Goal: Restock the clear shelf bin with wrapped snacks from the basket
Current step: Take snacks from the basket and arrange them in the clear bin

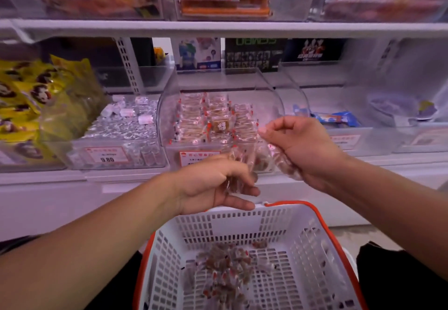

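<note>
White shop shelving point(218, 28) fills the view, lined with clear bins and price tags. At 12 o'clock from the hands sits the clear shelf bin point(218, 115), its curved front open, rows of wrapped snacks point(211, 120) stacked inside. At 9 o'clock lie yellow packets point(36, 101), at 3 o'clock a blue packet point(337, 118). Below, at 6 o'clock, a white basket point(242, 227) with an orange rim holds loose snacks point(228, 268), blurred beyond detail. Upper-shelf goods are smeared by motion. Both forearms reach forward. Left hand point(213, 186) grasps a blurred snack point(238, 164) in curled fingers; right hand point(300, 147), raised higher near the bin's mouth, clutches several wrapped pieces point(283, 161).
</note>
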{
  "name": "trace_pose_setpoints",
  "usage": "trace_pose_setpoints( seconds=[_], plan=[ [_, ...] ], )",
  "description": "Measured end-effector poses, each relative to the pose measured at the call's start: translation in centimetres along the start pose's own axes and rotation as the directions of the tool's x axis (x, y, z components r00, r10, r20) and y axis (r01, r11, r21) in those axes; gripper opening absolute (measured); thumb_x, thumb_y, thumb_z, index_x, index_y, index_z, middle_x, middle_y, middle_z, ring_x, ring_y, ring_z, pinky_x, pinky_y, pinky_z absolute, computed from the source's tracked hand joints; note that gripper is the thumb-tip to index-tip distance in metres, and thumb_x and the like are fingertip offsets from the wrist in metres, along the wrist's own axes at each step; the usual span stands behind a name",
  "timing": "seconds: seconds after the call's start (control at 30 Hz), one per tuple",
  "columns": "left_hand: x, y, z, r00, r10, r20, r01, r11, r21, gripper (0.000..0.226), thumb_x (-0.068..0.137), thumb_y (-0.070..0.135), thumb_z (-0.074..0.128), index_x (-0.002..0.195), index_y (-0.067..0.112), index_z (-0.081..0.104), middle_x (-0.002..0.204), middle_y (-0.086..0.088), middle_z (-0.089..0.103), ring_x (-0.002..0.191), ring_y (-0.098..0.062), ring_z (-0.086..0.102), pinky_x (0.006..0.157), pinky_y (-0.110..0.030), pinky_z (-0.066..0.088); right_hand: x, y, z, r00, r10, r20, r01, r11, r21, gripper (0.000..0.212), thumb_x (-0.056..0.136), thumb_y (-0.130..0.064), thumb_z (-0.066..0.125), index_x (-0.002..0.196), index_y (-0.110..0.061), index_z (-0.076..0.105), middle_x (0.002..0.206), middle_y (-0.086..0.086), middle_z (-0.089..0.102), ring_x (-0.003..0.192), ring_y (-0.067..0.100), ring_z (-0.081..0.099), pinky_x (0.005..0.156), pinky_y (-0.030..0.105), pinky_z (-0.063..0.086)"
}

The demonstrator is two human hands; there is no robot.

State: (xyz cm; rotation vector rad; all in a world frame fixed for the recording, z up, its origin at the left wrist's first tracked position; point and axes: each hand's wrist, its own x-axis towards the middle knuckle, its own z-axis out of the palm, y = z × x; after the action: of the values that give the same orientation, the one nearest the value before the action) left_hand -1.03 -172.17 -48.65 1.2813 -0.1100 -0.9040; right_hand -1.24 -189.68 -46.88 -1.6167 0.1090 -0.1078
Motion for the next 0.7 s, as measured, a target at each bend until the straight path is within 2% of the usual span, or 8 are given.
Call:
trace_pose_setpoints(
  seconds=[0.1, 0.17, 0.23, 0.3, 0.4, 0.53, 0.63, 0.7],
  plan=[
    [0.5, 0.1, 0.5, 0.994, -0.017, 0.105, 0.035, 0.984, -0.177, 0.039, 0.063, -0.007, 0.057, 0.101, -0.002, 0.064, 0.103, -0.013, 0.066, 0.091, -0.028, 0.074, 0.056, -0.031, 0.059, 0.9, 0.1, 0.9, 0.979, -0.137, -0.151, 0.135, 0.991, -0.026, 0.013, 0.092, -0.012, 0.067, 0.080, -0.010, 0.062, 0.049, -0.002, 0.049, 0.031, 0.004, 0.040, 0.031, 0.015, 0.029],
    [0.7, 0.2, 1.1, 0.989, 0.008, 0.149, 0.018, 0.986, -0.169, 0.033, 0.065, 0.002, 0.067, 0.098, 0.004, 0.072, 0.104, -0.010, 0.071, 0.092, -0.025, 0.074, 0.056, -0.029, 0.059, 1.3, 0.2, 1.5, 0.958, -0.206, -0.199, 0.196, 0.978, -0.068, 0.013, 0.092, -0.014, 0.067, 0.080, -0.014, 0.064, 0.057, 0.000, 0.051, 0.036, 0.004, 0.045, 0.035, 0.016, 0.034],
    [1.0, 0.3, 1.5, 0.995, 0.049, 0.085, -0.044, 0.998, -0.055, 0.018, 0.070, 0.020, 0.078, 0.086, 0.015, 0.080, 0.097, -0.003, 0.076, 0.086, -0.017, 0.075, 0.051, -0.023, 0.056, 1.7, 0.4, 1.9, 0.939, -0.264, -0.219, 0.233, 0.960, -0.156, 0.015, 0.092, -0.016, 0.067, 0.078, -0.019, 0.064, 0.062, -0.002, 0.054, 0.046, 0.005, 0.049, 0.043, 0.019, 0.042],
    [1.6, 0.1, 1.5, 0.996, 0.084, -0.032, -0.083, 0.996, 0.026, 0.015, 0.067, 0.026, 0.080, 0.079, 0.018, 0.081, 0.095, -0.003, 0.077, 0.081, -0.013, 0.075, 0.044, -0.019, 0.052, 1.9, 0.7, 2.0, 0.940, -0.261, -0.222, 0.221, 0.957, -0.187, 0.014, 0.091, -0.018, 0.068, 0.078, -0.020, 0.065, 0.063, -0.002, 0.055, 0.055, 0.012, 0.051, 0.050, 0.027, 0.046],
    [2.1, 0.0, 1.2, 0.987, 0.112, -0.117, -0.111, 0.994, 0.018, 0.002, 0.076, 0.015, 0.078, 0.076, 0.014, 0.080, 0.093, -0.006, 0.078, 0.078, -0.013, 0.076, 0.040, -0.018, 0.049, 2.1, 0.7, 1.7, 0.966, -0.198, -0.169, 0.178, 0.976, -0.127, 0.014, 0.093, -0.020, 0.066, 0.084, -0.010, 0.068, 0.068, 0.007, 0.058, 0.062, 0.020, 0.051, 0.058, 0.035, 0.047],
    [1.6, 0.4, 0.6, 0.976, 0.104, -0.191, -0.113, 0.993, -0.036, 0.015, 0.077, 0.011, 0.076, 0.092, 0.009, 0.074, 0.090, -0.005, 0.078, 0.073, -0.011, 0.075, 0.040, -0.018, 0.050, 1.9, -0.1, 0.4, 0.997, -0.074, -0.031, 0.072, 0.995, -0.070, 0.022, 0.094, -0.025, 0.063, 0.084, -0.007, 0.070, 0.065, 0.006, 0.059, 0.055, 0.016, 0.055, 0.053, 0.029, 0.050],
    [1.2, 0.8, 0.4, 0.967, 0.101, -0.236, -0.111, 0.993, -0.028, 0.031, 0.081, 0.005, 0.074, 0.112, 0.002, 0.068, 0.103, -0.010, 0.076, 0.074, -0.011, 0.074, 0.045, -0.021, 0.053, 1.2, -0.3, -0.4, 0.991, 0.018, 0.134, -0.003, 0.994, -0.113, 0.009, 0.088, -0.010, 0.070, 0.086, -0.001, 0.070, 0.066, 0.012, 0.062, 0.054, 0.019, 0.058, 0.054, 0.031, 0.055],
    [1.0, 0.9, 0.3, 0.967, 0.124, -0.221, -0.128, 0.992, -0.003, 0.036, 0.081, -0.001, 0.073, 0.116, 0.003, 0.066, 0.099, -0.010, 0.075, 0.076, -0.012, 0.074, 0.049, -0.024, 0.057, 0.8, -0.3, -0.4, 0.987, 0.021, 0.158, -0.001, 0.992, -0.122, 0.007, 0.085, -0.005, 0.072, 0.086, 0.001, 0.068, 0.062, 0.014, 0.062, 0.053, 0.022, 0.058, 0.056, 0.034, 0.056]
  ],
)
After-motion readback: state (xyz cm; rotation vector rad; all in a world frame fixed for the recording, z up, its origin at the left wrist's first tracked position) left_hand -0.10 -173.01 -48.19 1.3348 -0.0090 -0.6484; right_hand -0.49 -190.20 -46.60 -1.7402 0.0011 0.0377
